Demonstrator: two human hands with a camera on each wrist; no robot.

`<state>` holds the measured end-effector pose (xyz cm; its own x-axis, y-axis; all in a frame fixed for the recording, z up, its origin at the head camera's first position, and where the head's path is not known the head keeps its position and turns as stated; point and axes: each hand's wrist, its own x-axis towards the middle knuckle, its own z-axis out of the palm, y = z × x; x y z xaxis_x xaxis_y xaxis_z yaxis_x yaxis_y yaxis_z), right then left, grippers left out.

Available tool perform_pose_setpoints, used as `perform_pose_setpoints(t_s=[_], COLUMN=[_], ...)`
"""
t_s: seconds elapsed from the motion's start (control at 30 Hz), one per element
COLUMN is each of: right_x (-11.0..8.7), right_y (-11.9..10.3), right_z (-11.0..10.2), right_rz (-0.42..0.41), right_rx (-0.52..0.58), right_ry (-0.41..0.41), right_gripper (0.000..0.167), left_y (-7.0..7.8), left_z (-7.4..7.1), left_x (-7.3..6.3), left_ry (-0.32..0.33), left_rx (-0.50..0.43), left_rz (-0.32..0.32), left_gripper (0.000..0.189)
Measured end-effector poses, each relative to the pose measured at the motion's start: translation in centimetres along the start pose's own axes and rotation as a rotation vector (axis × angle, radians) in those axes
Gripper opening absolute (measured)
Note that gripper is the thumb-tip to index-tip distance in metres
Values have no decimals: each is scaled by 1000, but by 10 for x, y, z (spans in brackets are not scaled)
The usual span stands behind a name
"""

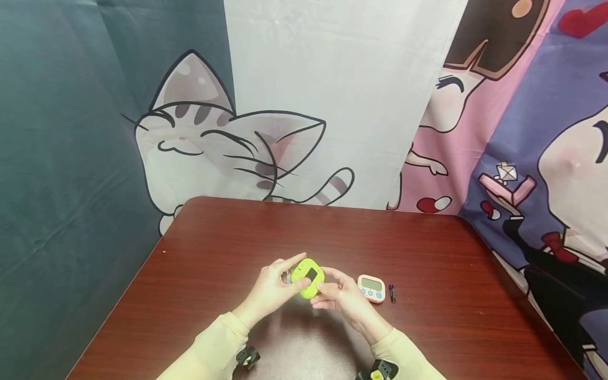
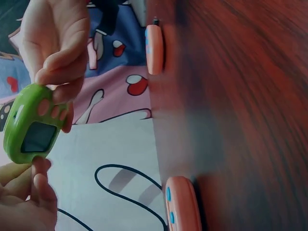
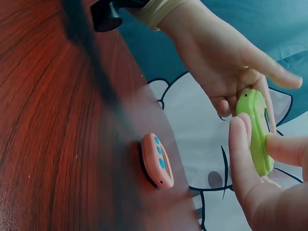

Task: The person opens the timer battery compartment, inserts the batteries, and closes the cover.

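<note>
Above the middle of the surface (image 1: 228,227), the left hand (image 1: 267,288) and right hand (image 1: 350,302) angle inward and pinch the lime-green timer (image 1: 302,270) between them, midway between the left and right edges. Head view: one pink timer (image 1: 372,285), with a small dark cylinder (image 1: 392,293) beside it toward the right edge. Left wrist view: a second pink timer (image 2: 184,207) as well.

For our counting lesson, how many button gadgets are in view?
3: green gadget, held by left hand and right hand; pink gadget on the table, right of them; second pink gadget there, mostly hidden in the head view.
</note>
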<state>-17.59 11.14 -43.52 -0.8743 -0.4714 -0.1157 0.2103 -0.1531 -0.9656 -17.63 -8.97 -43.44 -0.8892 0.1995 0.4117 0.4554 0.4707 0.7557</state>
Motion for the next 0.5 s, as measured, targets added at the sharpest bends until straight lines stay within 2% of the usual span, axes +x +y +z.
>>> perform_pose_setpoints(t_s=[0.2,0.37,0.5], right_x=[0,-1,-1], right_y=[-1,-3,-3], right_z=[0,1,1], right_rz=[1,11,31], right_rx=[34,70,117], right_ry=[4,-11,-45], right_gripper=[57,55,51], left_y=[-3,-6,-6], left_z=[3,6,7], left_x=[-5,-5,-5], left_ry=[14,6,45], left_rx=[84,155,154], left_rz=[91,158,189], left_gripper=[89,92,89])
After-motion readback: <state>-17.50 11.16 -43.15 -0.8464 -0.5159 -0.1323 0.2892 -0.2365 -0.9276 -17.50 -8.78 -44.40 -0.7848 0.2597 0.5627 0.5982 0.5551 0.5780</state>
